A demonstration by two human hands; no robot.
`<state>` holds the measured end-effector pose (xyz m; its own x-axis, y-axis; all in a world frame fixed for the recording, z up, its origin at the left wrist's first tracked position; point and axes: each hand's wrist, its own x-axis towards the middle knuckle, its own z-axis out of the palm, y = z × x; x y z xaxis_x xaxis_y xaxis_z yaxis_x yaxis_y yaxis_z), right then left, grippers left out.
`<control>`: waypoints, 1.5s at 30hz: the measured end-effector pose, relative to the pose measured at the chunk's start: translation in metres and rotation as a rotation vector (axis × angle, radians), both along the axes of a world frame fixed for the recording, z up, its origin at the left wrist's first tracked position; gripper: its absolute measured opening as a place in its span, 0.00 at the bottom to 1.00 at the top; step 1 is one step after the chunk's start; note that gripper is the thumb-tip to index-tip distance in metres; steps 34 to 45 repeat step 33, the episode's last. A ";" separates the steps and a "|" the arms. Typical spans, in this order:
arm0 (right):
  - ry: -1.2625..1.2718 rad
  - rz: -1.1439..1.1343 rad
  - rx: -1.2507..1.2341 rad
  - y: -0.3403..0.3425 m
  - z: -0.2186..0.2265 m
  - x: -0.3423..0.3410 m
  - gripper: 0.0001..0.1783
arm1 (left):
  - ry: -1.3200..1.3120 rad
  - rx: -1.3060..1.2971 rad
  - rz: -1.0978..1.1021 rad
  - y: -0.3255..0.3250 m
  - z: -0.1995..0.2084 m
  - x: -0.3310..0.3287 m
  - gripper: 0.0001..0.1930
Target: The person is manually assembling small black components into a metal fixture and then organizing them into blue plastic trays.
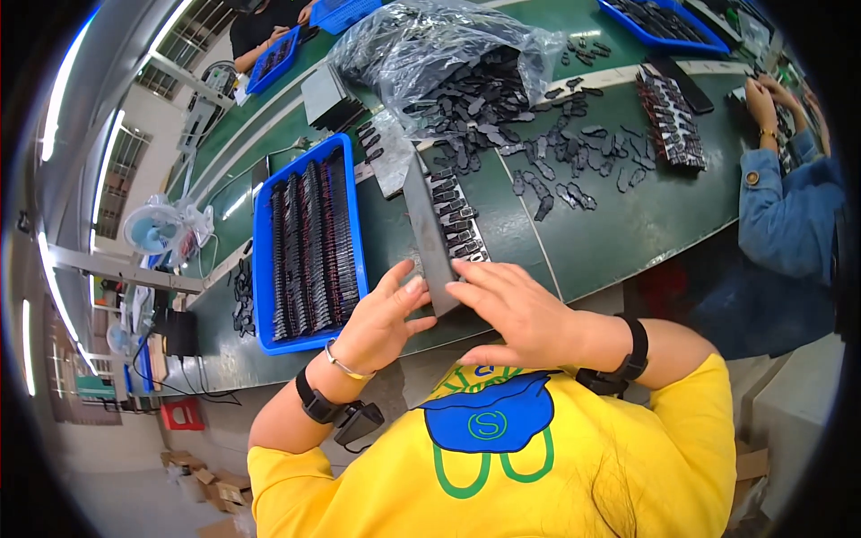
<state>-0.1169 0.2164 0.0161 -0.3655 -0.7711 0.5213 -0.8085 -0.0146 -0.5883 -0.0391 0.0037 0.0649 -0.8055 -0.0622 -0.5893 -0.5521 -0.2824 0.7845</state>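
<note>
A long dark grey bar (424, 233) lies lengthwise before me, along the left side of a metal plate (475, 240) carrying a row of small black parts. My right hand (529, 314) has its fingers stretched out, with the fingertips touching the bar's near end. On the other side, my left hand (387, 314) has its fingers spread and curved beside the same end; whether they touch it I cannot tell. Beyond the bar is another metal plate (392, 169) with a few black parts at its left edge.
Left of the bar, a blue tray (261, 269) holds packed rows of black parts. A clear plastic bag (377, 45) spills loose black pieces (574, 152) over the green table (628, 229). A loaded plate stack (671, 121) stands right, near a co-worker's hands (762, 103). Grey plates (327, 97) stand behind.
</note>
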 end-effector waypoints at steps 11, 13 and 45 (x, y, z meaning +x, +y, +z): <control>-0.028 0.176 -0.135 -0.002 -0.011 -0.021 0.35 | 0.104 0.253 0.093 -0.021 -0.012 0.010 0.34; 0.043 -0.059 -0.147 0.019 -0.017 -0.033 0.25 | 0.157 0.296 0.102 -0.023 -0.004 0.022 0.34; 0.260 -0.575 -0.280 0.085 -0.048 -0.041 0.09 | 0.215 -1.185 0.091 -0.146 0.112 -0.200 0.43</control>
